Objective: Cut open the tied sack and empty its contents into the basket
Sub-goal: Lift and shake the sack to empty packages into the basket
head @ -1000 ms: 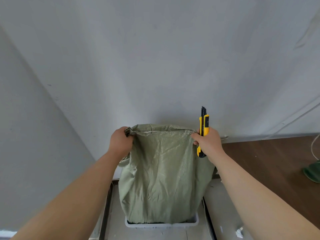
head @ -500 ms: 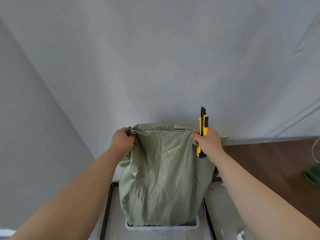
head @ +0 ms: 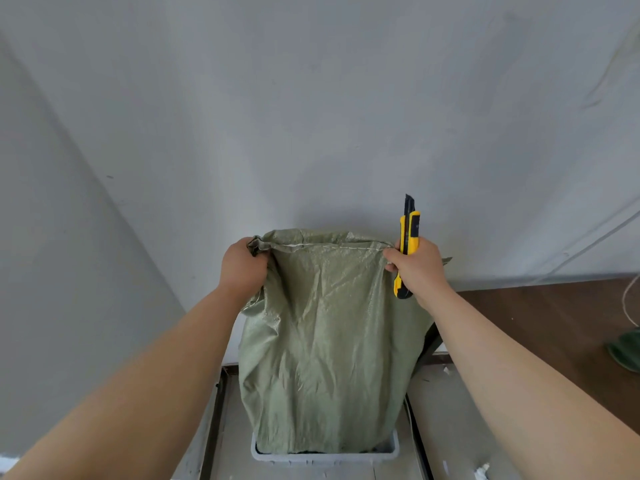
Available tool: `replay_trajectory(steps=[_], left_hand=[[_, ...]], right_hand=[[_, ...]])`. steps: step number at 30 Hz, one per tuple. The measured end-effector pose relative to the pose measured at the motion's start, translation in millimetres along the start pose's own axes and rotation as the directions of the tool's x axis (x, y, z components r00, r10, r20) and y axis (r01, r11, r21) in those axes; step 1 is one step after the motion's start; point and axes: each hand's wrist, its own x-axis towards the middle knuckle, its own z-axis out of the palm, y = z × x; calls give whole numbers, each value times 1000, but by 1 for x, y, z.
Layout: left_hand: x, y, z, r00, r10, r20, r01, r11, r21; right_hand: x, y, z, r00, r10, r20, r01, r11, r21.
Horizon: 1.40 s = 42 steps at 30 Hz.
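A pale green woven sack (head: 329, 348) hangs upside down, held up by its stitched bottom seam. Its lower end reaches down into a grey plastic basket (head: 323, 457) on the floor. My left hand (head: 242, 265) grips the seam's left corner. My right hand (head: 417, 268) pinches the right corner and also holds a yellow and black utility knife (head: 408, 237), which points up. What lies inside the basket is hidden by the sack.
A grey wall stands close behind the sack. A brown wooden floor (head: 554, 327) spreads to the right, with a green object (head: 625, 349) at its edge and a thin cord near it. Grey floor slabs with dark metal strips flank the basket.
The sack has been raised a little, so more of the basket's rim and inside shows under it. Both hands keep the same hold.
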Motion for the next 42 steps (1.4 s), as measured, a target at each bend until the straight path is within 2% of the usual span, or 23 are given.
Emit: replay_trajectory(steps=[10,14,18,23,35,39,42], left_hand=[[6,15,-6,998,35,-54,-39,996,-81],[6,19,-11,999,40,-28,-41,999,-29],[7,31,-14,995,71,-71,-75,995,-59],[4,33,-14,998,54,-28,-56,997,-59],[7,45,-24,987,78,-140,-97,986,-138],[7,43,-27,996,60,-67,-63,997,-48],[7,42,-30,996,70,-48,-73,996,-50]], right_hand=[[2,-16,-2,999,-3,-33,7,992,123],[2,-24,-8,1000,-17,4,17,996,91],[5,-37,-14,997,-64,-32,67,991,114],[5,-37,-18,997,-68,-22,70,992,109],[4,-55,-18,991,-124,-45,129,982,141],[6,-54,-18,995,-101,25,100,994,42],[8,-56,-20,995,-102,13,101,994,33]])
